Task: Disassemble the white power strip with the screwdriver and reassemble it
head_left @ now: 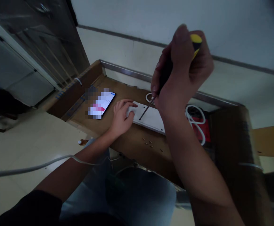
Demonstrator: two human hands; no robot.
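Observation:
My right hand grips a screwdriver with a yellow and black handle upright in its fist. The thin steel shaft slants down, and its tip rests on a flat white plastic casing. My left hand lies over the casing's near end, with the fingers curled across it. Several small brass-coloured screws lie on the brown board just below the casing. A smartphone with a pixelated screen lies to the left of my left hand.
The brown board has a cardboard side wall and a metal rear edge. White cable loops and a red object sit at its right end. A grey cable runs across my left forearm. A tiled floor lies below left.

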